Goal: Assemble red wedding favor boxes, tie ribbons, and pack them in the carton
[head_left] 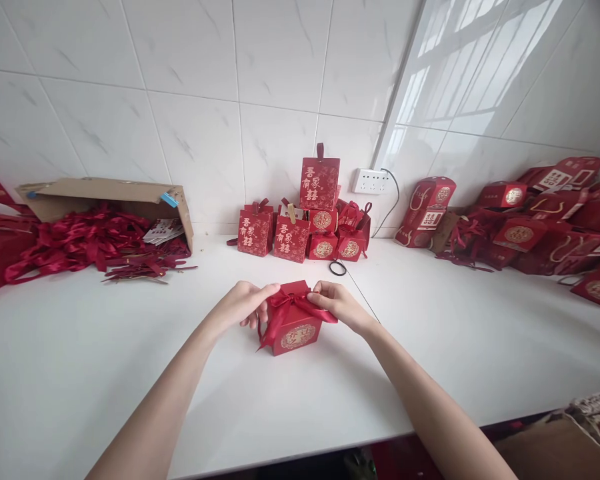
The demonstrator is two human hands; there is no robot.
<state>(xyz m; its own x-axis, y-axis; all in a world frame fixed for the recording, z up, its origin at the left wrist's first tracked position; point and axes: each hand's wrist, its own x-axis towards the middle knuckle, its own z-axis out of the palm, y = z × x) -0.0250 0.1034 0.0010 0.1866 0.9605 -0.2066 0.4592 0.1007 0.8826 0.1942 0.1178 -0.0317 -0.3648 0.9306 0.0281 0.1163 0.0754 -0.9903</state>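
A red gift box with a round gold emblem stands on the white table in front of me. Around its top runs a shiny red ribbon, tied in a bow at the front. My left hand is at the box's upper left corner, thumb stretched along the top edge and fingers curled beside it; whether it grips the ribbon or the box is hard to see. On the right, my right hand pinches the bow's right loop between thumb and fingers.
A cardboard box on its side spills red ribbons at the left. Finished-looking red boxes stand stacked by the wall, near a power strip and a black ring. More red boxes are piled at the right.
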